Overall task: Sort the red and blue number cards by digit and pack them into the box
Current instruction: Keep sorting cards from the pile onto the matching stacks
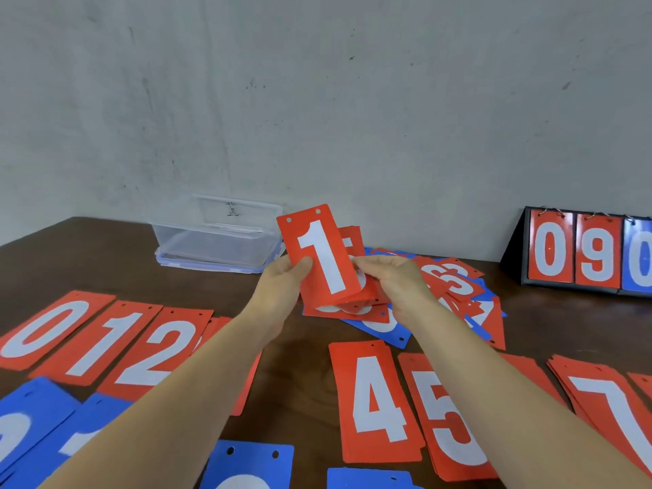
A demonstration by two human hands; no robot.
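Brown surface [300,361] carries everything. Sorted red cards [377,400] lie in row near front: 0, 1, 2 at left, 4, 5, 7 at right; blue cards [35,414] nearer still. Mixed pile [458,287] beyond hands. Clear box [218,238] open, back left by wall. Scoreboard stand [578,252] back right. Left hand [282,280] grips red stack [321,255], 1 on top, upright; right hand [391,277] pinches its right edge.

Bare brown table [294,351] lies open left of the red 4 card [377,400], running back to the clear plastic box [215,238]. The mixed card heap [455,294] crowds my right side; the flip scoreboard [578,255] stands beyond it by the wall [317,100].
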